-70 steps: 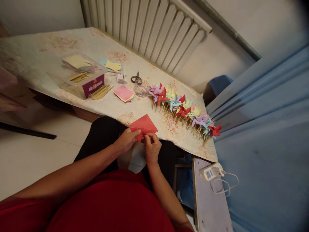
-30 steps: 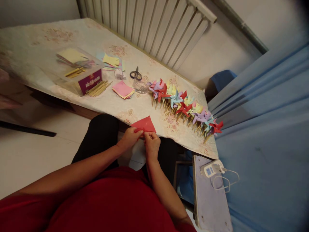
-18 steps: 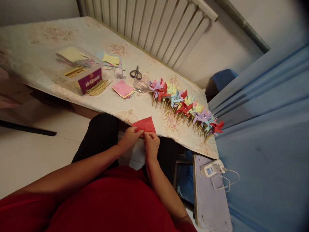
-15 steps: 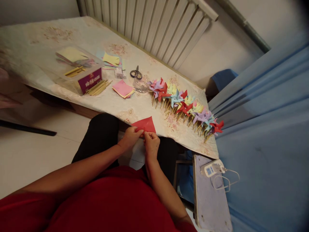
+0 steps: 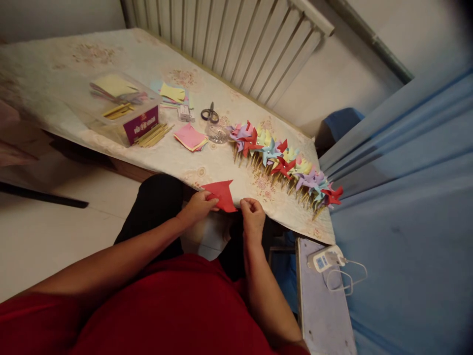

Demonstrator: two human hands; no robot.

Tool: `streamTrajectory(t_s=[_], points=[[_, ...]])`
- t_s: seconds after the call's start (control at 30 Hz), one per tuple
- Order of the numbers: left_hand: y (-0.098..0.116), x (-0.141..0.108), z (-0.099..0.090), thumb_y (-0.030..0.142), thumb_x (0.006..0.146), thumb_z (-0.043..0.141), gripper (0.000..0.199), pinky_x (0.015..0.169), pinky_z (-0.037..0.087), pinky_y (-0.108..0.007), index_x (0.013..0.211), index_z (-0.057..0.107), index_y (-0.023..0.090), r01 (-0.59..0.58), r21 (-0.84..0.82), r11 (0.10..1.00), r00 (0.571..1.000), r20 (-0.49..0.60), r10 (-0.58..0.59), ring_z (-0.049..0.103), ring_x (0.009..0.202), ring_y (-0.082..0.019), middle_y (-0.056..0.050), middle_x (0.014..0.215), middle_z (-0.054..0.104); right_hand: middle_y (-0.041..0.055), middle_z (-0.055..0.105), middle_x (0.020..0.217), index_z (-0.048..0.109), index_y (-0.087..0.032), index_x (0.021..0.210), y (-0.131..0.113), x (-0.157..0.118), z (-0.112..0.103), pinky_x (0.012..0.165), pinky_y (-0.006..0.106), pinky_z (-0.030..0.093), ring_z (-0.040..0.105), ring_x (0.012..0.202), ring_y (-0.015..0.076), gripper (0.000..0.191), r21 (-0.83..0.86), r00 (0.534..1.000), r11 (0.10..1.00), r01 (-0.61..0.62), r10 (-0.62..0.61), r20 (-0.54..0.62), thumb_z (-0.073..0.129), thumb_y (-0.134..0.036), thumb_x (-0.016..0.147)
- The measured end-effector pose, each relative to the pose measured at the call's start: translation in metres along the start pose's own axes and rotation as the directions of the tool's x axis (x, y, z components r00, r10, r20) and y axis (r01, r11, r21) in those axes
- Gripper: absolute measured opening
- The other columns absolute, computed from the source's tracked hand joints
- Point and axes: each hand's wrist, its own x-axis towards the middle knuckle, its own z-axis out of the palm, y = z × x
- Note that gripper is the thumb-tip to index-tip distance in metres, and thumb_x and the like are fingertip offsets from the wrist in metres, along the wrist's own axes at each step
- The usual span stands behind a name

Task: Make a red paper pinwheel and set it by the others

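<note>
A red sheet of paper [image 5: 220, 194] with pointed corners is held over the front edge of the table. My left hand [image 5: 195, 207] pinches its lower left side between thumb and fingers. Just right of the paper, my right hand [image 5: 253, 216] has thumb and fingertips pressed together; a small gap separates them from the paper's right corner. Whether anything tiny sits in that pinch cannot be made out. Beyond the paper lie a stack of coloured paper squares [image 5: 189, 136] and a clear container of small pins [image 5: 217, 134].
Several paper pinwheels on sticks [image 5: 284, 166] line the right side of the flowered tablecloth [image 5: 136, 54]. Farther left stand a plastic box [image 5: 121, 129], wooden sticks [image 5: 155, 135], a small white box [image 5: 185, 114] and scissors [image 5: 210, 114]. A power strip [image 5: 323, 260] rests on a stool [image 5: 325, 310].
My right hand has come away from the paper's lower edge and moved right, still pinched. My left hand keeps hold of the red paper, which now shows more of its surface.
</note>
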Motion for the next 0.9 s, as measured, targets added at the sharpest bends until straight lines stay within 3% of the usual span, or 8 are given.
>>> streamTrajectory(t_s=[0.1, 0.23, 0.33, 0.5, 0.57, 0.63, 0.73, 0.9], points=[[0.003, -0.001, -0.002, 0.022, 0.068, 0.067, 0.009, 0.064, 0.052, -0.028, 0.071, 0.061, 0.016, 0.015, 0.001, 1.0, 0.996, 0.091, -0.015, 0.062, 0.063, -0.015, 0.001, 0.065, 0.065, -0.0009, 0.068, 0.071, 0.07, -0.016, 0.088, -0.001, 0.011, -0.007, 0.062, 0.025, 0.045, 0.058, 0.063, 0.0134, 0.038, 0.087, 0.975, 0.987, -0.133, 0.115, 0.19, 0.078, -0.045, 0.064], [0.009, -0.004, -0.004, 0.02, 0.066, 0.067, 0.009, 0.058, 0.049, -0.027, 0.073, 0.065, 0.016, 0.061, 0.036, 0.997, 0.975, 0.21, -0.068, 0.064, 0.062, -0.018, -0.003, 0.066, 0.069, 0.0018, 0.072, 0.072, 0.07, -0.017, 0.082, 0.002, 0.013, -0.003, 0.061, 0.028, 0.05, 0.063, 0.061, 0.015, 0.041, 0.213, 0.838, 0.906, -0.367, 0.223, 0.498, 0.084, -0.048, 0.059], [0.011, -0.004, -0.005, 0.018, 0.063, 0.067, 0.01, 0.052, 0.044, -0.024, 0.073, 0.067, 0.016, 0.061, 0.043, 0.997, 0.963, 0.259, -0.07, 0.063, 0.059, -0.017, -0.004, 0.065, 0.07, 0.0032, 0.074, 0.071, 0.07, -0.017, 0.076, 0.0, 0.01, 0.002, 0.063, 0.03, 0.054, 0.064, 0.061, 0.0167, 0.042, 0.224, 0.777, 0.874, -0.432, 0.235, 0.583, 0.089, -0.047, 0.053], [0.006, 0.002, -0.007, 0.016, 0.06, 0.069, 0.012, 0.049, 0.04, -0.023, 0.072, 0.07, 0.018, 0.077, 0.099, 0.992, 0.957, 0.273, -0.101, 0.062, 0.054, -0.017, -0.002, 0.061, 0.069, 0.0071, 0.077, 0.079, 0.074, -0.013, 0.085, -0.006, 0.007, 0.007, 0.069, 0.03, 0.056, 0.07, 0.067, 0.0183, 0.045, 0.173, 0.698, 0.859, -0.481, 0.257, 0.668, 0.09, -0.04, 0.051], [0.008, 0.003, -0.008, 0.016, 0.06, 0.07, 0.013, 0.049, 0.041, -0.024, 0.073, 0.07, 0.018, 0.069, 0.11, 0.992, 0.946, 0.308, -0.099, 0.063, 0.054, -0.018, -0.002, 0.061, 0.069, 0.0074, 0.078, 0.079, 0.074, -0.013, 0.083, -0.008, 0.006, 0.007, 0.069, 0.029, 0.056, 0.07, 0.068, 0.018, 0.043, 0.167, 0.687, 0.858, -0.485, 0.256, 0.68, 0.089, -0.037, 0.051], [0.011, 0.003, -0.008, 0.016, 0.06, 0.069, 0.013, 0.049, 0.041, -0.025, 0.073, 0.071, 0.017, 0.058, 0.122, 0.991, 0.939, 0.331, -0.096, 0.063, 0.054, -0.018, -0.003, 0.062, 0.07, 0.0073, 0.079, 0.082, 0.074, -0.014, 0.084, -0.009, 0.005, 0.007, 0.07, 0.03, 0.057, 0.071, 0.069, 0.0189, 0.043, 0.191, 0.706, 0.858, -0.476, 0.244, 0.665, 0.089, -0.036, 0.051], [0.015, 0.002, -0.008, 0.016, 0.061, 0.067, 0.016, 0.048, 0.039, -0.024, 0.076, 0.071, 0.016, 0.064, 0.145, 0.987, 0.945, 0.31, -0.107, 0.062, 0.053, -0.017, -0.003, 0.065, 0.071, 0.0068, 0.079, 0.086, 0.073, -0.015, 0.084, -0.01, 0.004, 0.006, 0.073, 0.032, 0.059, 0.071, 0.071, 0.0195, 0.041, 0.227, 0.734, 0.851, -0.474, 0.239, 0.636, 0.087, -0.036, 0.051], [0.012, 0.006, -0.008, 0.018, 0.061, 0.067, 0.012, 0.047, 0.038, -0.023, 0.073, 0.068, 0.018, 0.056, 0.15, 0.987, 0.941, 0.321, -0.103, 0.061, 0.051, -0.015, -0.001, 0.062, 0.071, 0.0054, 0.078, 0.087, 0.073, -0.016, 0.081, -0.011, 0.002, 0.008, 0.077, 0.033, 0.058, 0.071, 0.074, 0.0196, 0.038, 0.238, 0.737, 0.839, -0.49, 0.253, 0.626, 0.086, -0.034, 0.05]])
